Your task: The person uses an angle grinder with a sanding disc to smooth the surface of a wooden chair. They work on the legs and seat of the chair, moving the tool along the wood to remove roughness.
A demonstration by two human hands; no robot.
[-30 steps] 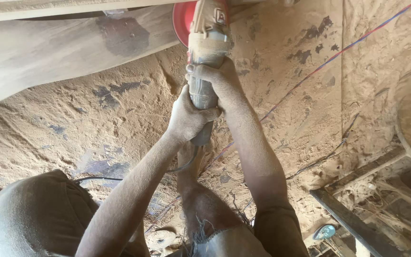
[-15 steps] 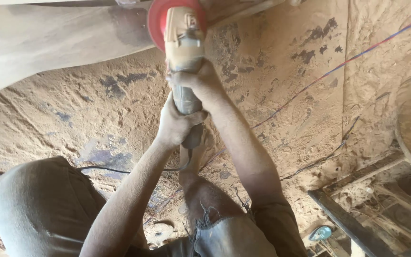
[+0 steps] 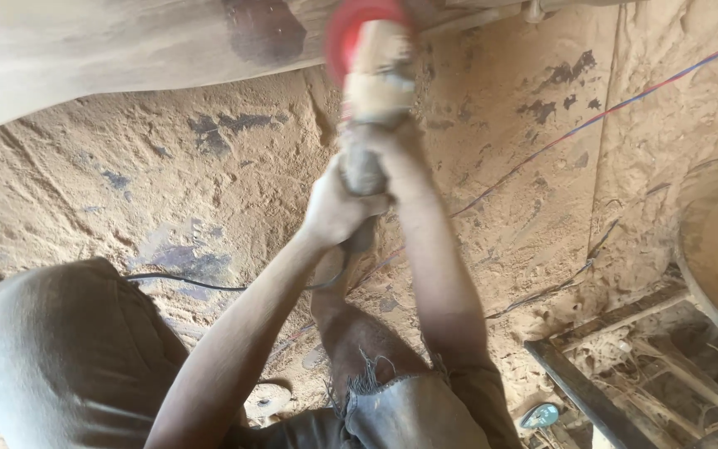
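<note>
1. Here, the person grips an angle grinder (image 3: 373, 100) with both hands, its body blurred in the head view.
2. The left hand (image 3: 336, 209) is closed tight around the grinder's rear handle.
3. The right hand (image 3: 386, 143) is wrapped shut around the body further forward, just behind the head.
4. The grinder's red disc (image 3: 357, 27) sits up against the edge of a long pale wooden slab (image 3: 85, 50) at the top.
5. A black cord (image 3: 184, 283) trails from the handle over the sawdust-covered floor (image 3: 85, 183).
6. A thin red and blue wire (image 3: 617, 108) crosses the dust to the right, well apart from the hands.
</note>
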